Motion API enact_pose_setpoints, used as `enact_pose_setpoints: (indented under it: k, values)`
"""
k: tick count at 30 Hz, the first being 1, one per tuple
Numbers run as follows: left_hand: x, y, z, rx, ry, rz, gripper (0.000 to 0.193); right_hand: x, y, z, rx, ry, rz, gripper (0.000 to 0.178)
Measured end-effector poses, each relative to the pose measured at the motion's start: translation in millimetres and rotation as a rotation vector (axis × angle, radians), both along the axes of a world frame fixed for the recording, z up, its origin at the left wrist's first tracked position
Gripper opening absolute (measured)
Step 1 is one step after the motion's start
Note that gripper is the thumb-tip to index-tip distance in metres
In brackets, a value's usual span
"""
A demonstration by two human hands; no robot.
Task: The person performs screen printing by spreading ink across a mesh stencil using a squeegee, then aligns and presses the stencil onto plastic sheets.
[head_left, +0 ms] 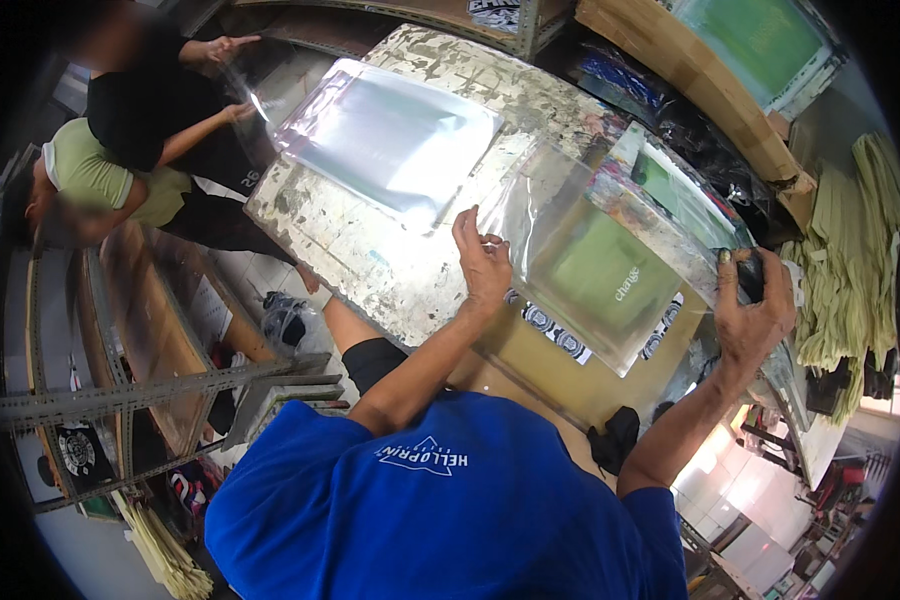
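Observation:
My left hand (483, 262) pinches the edge of a clear plastic sheet (542, 195), its index finger pointing up. The sheet stretches rightward over a yellowish board (560, 378); a green area and white lettering show within its outline. At the right, my right hand (755, 308) is closed round the near end of a paint-smeared screen-printing frame (650, 215). This frame stands tilted up beside the sheet. Black-and-white printed pieces (558, 333) show around the sheet's lower edge. Beyond my left hand, shiny clear plastic sheets (390, 140) lie on the table.
The paint-stained table (300, 220) spreads ahead and left. Two people, one in black (155, 100) and one in light green (95, 165), are at the far left; one holds clear plastic. Shelving (150, 390) stands left. Cardboard (705, 90) and hanging pale strips (850, 260) are at right.

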State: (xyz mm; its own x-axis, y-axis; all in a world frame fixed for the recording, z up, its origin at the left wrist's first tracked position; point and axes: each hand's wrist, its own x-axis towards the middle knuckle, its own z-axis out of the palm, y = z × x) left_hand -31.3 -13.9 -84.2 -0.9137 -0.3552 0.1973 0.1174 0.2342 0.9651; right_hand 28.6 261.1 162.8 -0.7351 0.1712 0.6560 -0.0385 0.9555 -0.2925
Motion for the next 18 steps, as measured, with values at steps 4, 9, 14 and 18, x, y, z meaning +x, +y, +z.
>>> enact_pose_setpoints:
  k: [4, 9, 14, 18]
  values:
    - [-14, 3, 21, 0.124, 0.061, -0.136, 0.079, 0, -1, 1, 0.043, 0.005, -0.016, 0.027]
    - [-29, 12, 63, 0.222, 0.171, -0.168, 0.078, 0, -2, 0, 0.063, 0.014, -0.032, 0.026]
    - [-47, -12, 86, 0.274, 0.19, -0.133, 0.082, 2, -5, 5, 0.056, 0.004, -0.027, 0.023]
    - [-68, -57, 92, 0.294, 0.228, -0.06, 0.081, 2, -5, 5, 0.05, 0.01, -0.01, 0.023]
